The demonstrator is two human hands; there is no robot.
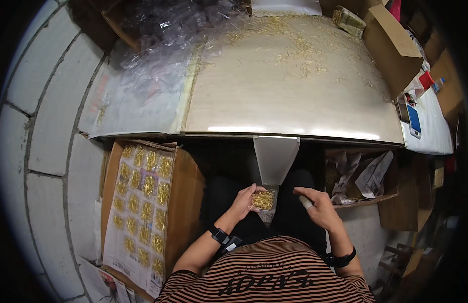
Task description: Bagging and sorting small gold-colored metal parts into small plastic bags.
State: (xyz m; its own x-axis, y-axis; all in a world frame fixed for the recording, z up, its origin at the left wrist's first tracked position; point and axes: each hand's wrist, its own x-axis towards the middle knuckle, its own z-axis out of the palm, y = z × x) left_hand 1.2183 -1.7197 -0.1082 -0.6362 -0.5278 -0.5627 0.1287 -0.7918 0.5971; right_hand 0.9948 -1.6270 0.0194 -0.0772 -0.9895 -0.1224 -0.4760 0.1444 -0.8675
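My left hand (pixel 242 203) is closed round the side of a small clear plastic box (pixel 267 214) above my lap. Thin gold-coloured pins (pixel 263 200) fill the box in a loose heap. To the right of it, apart from the box, my right hand (pixel 319 208) is held with its fingers pointing left and nothing visible in it. A pale wrapping circles one of its fingers. A white chute (pixel 277 154) slopes from the table edge down toward my lap, ending just beyond the box.
Scattered gold pins lie over the far part of the table (pixel 289 106). Clear plastic boxes (pixel 158 55) are heaped at its far left. A carton (pixel 188 197) at my left holds rows of filled boxes; another carton (pixel 365 202) with paper stands at my right. A small scale (pixel 413 120) sits rightward.
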